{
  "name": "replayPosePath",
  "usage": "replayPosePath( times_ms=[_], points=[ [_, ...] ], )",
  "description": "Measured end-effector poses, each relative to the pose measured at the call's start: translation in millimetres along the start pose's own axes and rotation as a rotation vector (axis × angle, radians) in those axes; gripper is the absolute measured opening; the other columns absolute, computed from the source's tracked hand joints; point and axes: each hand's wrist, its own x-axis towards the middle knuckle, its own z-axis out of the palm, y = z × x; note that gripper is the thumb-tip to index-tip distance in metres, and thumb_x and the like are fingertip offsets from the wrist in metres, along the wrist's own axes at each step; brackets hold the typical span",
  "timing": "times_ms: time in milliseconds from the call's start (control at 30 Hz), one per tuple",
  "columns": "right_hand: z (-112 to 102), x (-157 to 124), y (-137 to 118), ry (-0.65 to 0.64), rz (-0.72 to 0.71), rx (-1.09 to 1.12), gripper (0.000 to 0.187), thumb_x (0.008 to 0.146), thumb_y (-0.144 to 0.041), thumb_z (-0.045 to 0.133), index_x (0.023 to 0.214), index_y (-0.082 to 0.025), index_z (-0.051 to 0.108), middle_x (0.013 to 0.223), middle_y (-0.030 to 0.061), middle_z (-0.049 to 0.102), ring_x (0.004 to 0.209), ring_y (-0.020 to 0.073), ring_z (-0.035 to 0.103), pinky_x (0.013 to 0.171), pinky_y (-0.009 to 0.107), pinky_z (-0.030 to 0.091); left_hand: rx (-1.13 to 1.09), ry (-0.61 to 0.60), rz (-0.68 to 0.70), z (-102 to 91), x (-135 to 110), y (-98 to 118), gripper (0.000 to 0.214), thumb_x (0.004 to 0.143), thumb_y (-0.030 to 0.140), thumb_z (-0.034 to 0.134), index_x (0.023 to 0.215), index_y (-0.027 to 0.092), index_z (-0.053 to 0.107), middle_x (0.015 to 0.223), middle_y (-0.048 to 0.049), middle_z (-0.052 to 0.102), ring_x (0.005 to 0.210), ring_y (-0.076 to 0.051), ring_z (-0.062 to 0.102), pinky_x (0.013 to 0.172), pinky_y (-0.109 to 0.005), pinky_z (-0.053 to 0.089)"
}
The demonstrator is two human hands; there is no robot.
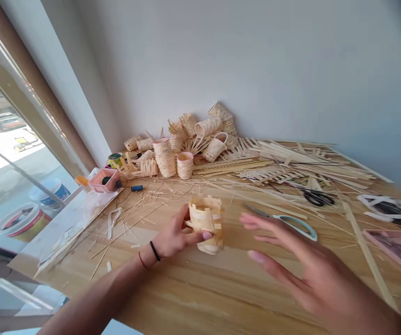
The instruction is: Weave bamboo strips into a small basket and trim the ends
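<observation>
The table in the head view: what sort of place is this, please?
Probably a small craft workshop for basket weaving. Finished small baskets are piled by the wall, thin wood strips lie across the wooden table, and the left hand holds a half-woven basket.

Pale wooden table against a wall. A heap of small woven baskets sits at the back, flat strips spread to the right, thin sticks lie scattered, a pink tray sits left. Black scissors and blue-handled scissors lie mid-table.
</observation>
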Motion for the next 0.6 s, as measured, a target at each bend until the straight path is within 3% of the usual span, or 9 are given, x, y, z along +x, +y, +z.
replayPosePath(
  times_ms=[67,167,200,333,467,600],
  points=[
    [13.3,20.4,8.0,-0.101,-0.035,0.048,0.077,0.099,-0.051,0.07,0.165,-0.044,0.031,0.16,0.0094,0.055,0.134,0.0347,0.066,0.101,0.053,0.065,-0.045,-0.005,-0.016,-0.5,-0.9,1.3,0.072,0.088,0.055,0.079,0.144,0.019,0.052,0.13,-0.0157,0.074,0.116,-0.031,0.072,0.091,-0.041,0.061],
    [38.7,36.9,17.3,-0.209,-0.049,0.104,0.143,0.069,-0.042,0.101,0.169,-0.045,-0.001,0.178,0.0105,0.02,0.159,0.0395,0.034,0.121,0.06,0.048,-0.171,0.016,-0.103,-2.7,-1.4,3.2,0.071,0.089,0.057,0.077,0.144,0.02,0.053,0.135,-0.0148,0.072,0.117,-0.032,0.073,0.094,-0.041,0.062],
    [46.3,37.8,19.3,-0.235,-0.049,0.126,0.154,0.063,-0.036,0.104,0.169,-0.046,-0.007,0.179,0.0107,0.014,0.162,0.0392,0.028,0.124,0.06,0.044,-0.201,0.012,-0.124,-3.4,-1.7,4.2,0.07,0.089,0.058,0.077,0.144,0.02,0.054,0.136,-0.0145,0.072,0.117,-0.033,0.073,0.095,-0.042,0.062],
    [64.3,27.0,25.9,-0.2,-0.043,0.224,0.161,0.059,-0.025,0.106,0.168,-0.046,-0.011,0.178,0.0128,0.012,0.161,0.0396,0.029,0.126,0.059,0.041,-0.196,-0.03,-0.183,-3.8,-4.0,9.1,0.071,0.09,0.059,0.075,0.147,0.021,0.056,0.137,-0.0141,0.073,0.116,-0.035,0.074,0.095,-0.045,0.062],
    [64.7,16.5,31.4,-0.168,-0.038,0.28,0.158,0.061,-0.025,0.104,0.169,-0.044,-0.01,0.175,0.0142,0.019,0.156,0.0426,0.039,0.124,0.06,0.045,-0.15,-0.092,-0.214,0.7,-5.0,10.7,0.076,0.091,0.062,0.073,0.153,0.023,0.052,0.141,-0.0138,0.071,0.126,-0.039,0.068,0.103,-0.05,0.059],
    [61.2,16.0,33.2,-0.137,-0.023,0.278,0.147,0.069,-0.02,0.098,0.17,-0.04,-0.006,0.172,0.0143,0.024,0.156,0.0401,0.039,0.124,0.056,0.047,0.015,0.014,-0.09,2.4,-6.3,5.0,0.078,0.097,0.06,0.067,0.163,0.033,0.036,0.159,-0.0129,0.054,0.141,-0.037,0.057,0.115,-0.053,0.051]
  ],
)
